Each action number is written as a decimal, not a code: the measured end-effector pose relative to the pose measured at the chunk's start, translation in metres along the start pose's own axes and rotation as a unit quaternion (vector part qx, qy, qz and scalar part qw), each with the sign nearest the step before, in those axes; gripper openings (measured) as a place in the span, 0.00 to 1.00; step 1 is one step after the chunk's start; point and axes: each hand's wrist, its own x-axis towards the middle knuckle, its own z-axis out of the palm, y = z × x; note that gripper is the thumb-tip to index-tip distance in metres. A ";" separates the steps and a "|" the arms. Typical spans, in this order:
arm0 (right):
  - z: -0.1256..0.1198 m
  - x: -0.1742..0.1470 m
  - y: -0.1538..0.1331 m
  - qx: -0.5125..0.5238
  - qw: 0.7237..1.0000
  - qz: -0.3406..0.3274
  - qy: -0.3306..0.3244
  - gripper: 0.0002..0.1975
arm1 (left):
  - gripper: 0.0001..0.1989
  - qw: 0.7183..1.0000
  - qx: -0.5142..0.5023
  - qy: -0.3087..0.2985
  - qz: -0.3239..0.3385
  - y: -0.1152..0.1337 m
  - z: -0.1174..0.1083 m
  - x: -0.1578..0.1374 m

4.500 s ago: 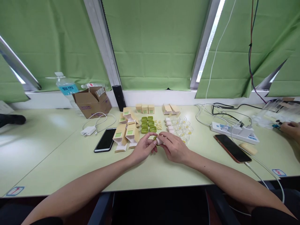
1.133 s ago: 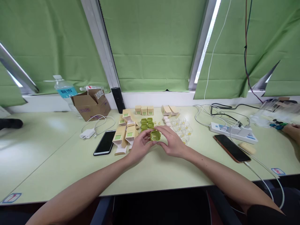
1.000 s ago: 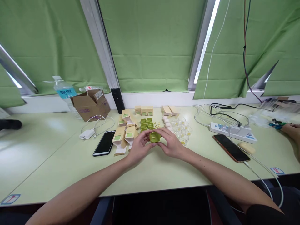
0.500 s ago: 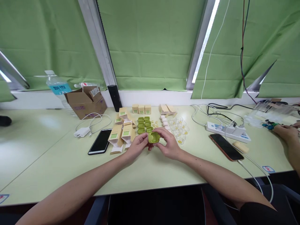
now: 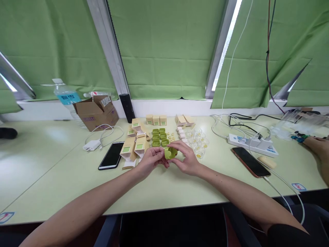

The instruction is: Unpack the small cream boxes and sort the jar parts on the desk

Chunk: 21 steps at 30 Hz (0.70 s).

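Observation:
Above the table's near middle I hold a small green plastic case [image 5: 169, 154], its hollow side turned toward me. My left hand [image 5: 151, 160] pinches its left edge, and my right hand [image 5: 187, 159] has thumb and fingers closed on its right side. Just beyond stand more green cases [image 5: 155, 137] in two columns, with tiny yellowish pieces [image 5: 171, 137] beside them. To their right are a row of pale pink pieces [image 5: 181, 134] and a cluster of clear plastic cups [image 5: 199, 143] with yellow spots. Open beige cartons [image 5: 128, 148] lie left of the cases.
A black phone [image 5: 111, 156] and a white charger [image 5: 92, 145] lie on the left; a cardboard box [image 5: 97, 115] is behind. On the right are a power strip [image 5: 253, 144], another phone [image 5: 250, 161] with its cable, and another person's hand [image 5: 317, 146].
The green case has tilted and turned a little in my hands, showing more of its side. Both hands keep hold of it. The view has shifted slightly.

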 end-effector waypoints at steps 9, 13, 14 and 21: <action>-0.001 -0.001 0.004 -0.007 1.000 -0.017 0.003 0.23 | 0.24 1.000 0.012 0.020 -0.003 0.001 0.003 0.002; -0.001 -0.002 0.006 -0.007 1.000 -0.016 -0.001 0.24 | 0.25 0.999 0.021 0.037 0.007 -0.001 0.005 0.002; 0.000 -0.002 0.006 -0.005 1.000 -0.018 -0.001 0.24 | 0.25 0.999 0.021 0.038 0.006 -0.002 0.005 0.002; 0.000 -0.003 0.007 -0.005 0.999 -0.052 -0.010 0.26 | 0.25 0.999 0.040 0.013 -0.022 0.000 -0.005 0.003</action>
